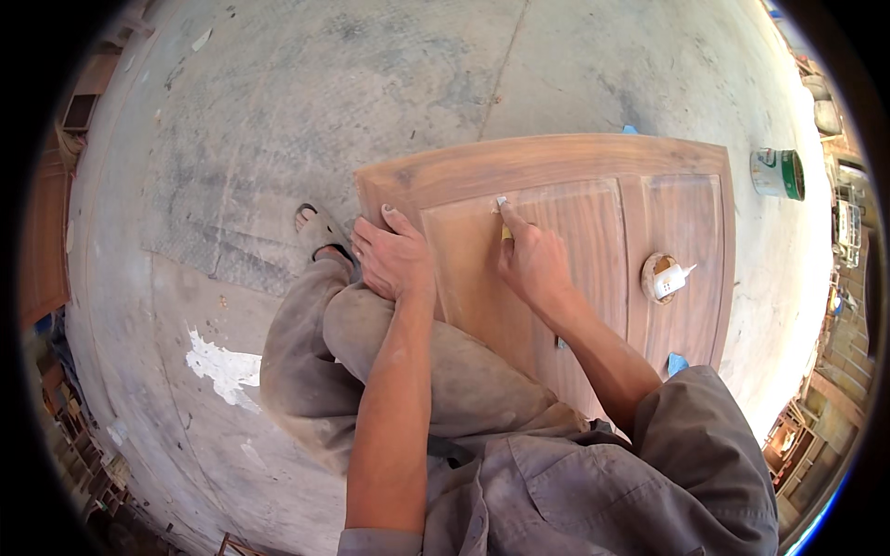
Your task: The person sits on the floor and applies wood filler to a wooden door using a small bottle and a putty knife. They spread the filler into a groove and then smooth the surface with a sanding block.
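Observation:
A wooden panelled door [575, 222] lies flat across the floor at my front and right. My right hand [536, 264] is closed round a small tool with a yellow handle and a pale flat tip [502, 200]. Its index finger presses near that tip, which touches the door's upper left panel; most of the tool is hidden by my fingers. My left hand [394, 255] rests at the door's left edge by my knee, fingers apart, holding nothing. Right of my hands, a small round bowl [649, 275] sits on the door with a white nozzle bottle [671, 281] in it.
A green and white metal can [777, 174] stands on the floor beyond the door's right side. Blue scraps [677, 363] show by the door's edges. White dried splashes [222, 369] mark the concrete floor at left. My sandalled foot [323, 232] is beside the door's left edge.

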Demonstrator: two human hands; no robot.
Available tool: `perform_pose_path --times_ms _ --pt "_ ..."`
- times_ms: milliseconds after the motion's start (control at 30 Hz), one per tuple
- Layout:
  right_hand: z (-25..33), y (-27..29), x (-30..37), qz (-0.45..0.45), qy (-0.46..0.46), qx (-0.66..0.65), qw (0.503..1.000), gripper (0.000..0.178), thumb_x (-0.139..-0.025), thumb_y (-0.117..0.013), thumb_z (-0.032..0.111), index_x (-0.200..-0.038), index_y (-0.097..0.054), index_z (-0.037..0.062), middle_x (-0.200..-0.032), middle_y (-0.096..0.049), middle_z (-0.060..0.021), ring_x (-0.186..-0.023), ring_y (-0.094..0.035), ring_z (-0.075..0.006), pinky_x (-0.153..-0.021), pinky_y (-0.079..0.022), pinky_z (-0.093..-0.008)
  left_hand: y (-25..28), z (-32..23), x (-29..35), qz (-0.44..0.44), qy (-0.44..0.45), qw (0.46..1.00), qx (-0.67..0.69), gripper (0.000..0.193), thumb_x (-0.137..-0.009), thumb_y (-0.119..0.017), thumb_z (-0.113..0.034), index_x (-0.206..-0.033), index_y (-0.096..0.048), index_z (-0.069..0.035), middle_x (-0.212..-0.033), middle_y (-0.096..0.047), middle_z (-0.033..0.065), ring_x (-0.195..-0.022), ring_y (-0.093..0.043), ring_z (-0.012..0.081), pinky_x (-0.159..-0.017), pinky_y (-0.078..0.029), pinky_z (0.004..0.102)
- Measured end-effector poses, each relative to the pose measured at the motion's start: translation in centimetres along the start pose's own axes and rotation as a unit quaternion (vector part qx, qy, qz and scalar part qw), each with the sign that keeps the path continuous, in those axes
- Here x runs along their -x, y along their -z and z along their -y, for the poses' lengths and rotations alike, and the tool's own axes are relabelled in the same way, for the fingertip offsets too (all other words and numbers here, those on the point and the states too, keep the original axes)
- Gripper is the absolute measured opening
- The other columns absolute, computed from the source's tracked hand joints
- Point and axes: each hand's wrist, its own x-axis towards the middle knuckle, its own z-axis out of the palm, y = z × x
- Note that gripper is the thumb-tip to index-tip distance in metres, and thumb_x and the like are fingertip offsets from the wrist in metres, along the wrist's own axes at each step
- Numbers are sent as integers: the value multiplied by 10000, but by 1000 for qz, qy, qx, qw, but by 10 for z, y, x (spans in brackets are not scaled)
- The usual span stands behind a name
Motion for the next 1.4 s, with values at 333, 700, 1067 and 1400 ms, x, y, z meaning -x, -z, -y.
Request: perform_pose_path --times_ms 333,700,1067,1400 --pt "2 0 -2 4 -6 -43 999 551 -819 -582 35 -1368 -597 -3 -812 -676 -290 -721 -671 -447 -681 -530 -523 1 2 -1 5 0 1000 2 463 -1027 -509 -401 -1155 -517 44 -1130 -618 269 -1033 -622 460 -839 -532 534" --pt "-78 16 34 -79 34 -78 993 383 -890 -640 75 -1271 -605 54 -878 -684 -242 -792 -666 -450 -687 -523 -522 12 -1 -2 85 48 995 1 545 -1045 -427 -482 -1224 -517 24 -1245 -607 255 -1130 -605 449 -902 -498 561" --pt "-198 26 170 -105 -76 -53 990 218 -897 -672 47 -1100 -596 24 -1108 -620 -215 -993 -615 -440 -830 -500 -497 3 22 1 -17 -13 997 68 538 -1012 -544 -300 -1422 -441 32 -1369 -557 233 -1331 -467 392 -1105 -361 523" --pt "-109 16 144 -103 30 -63 992 417 -843 -737 87 -1239 -608 50 -1143 -638 -170 -1041 -611 -371 -907 -502 -456 106 -3 144 321 -167 868 340 370 -976 -612 -134 -1324 -606 -7 -1317 -629 218 -1222 -586 346 -1041 -472 427"
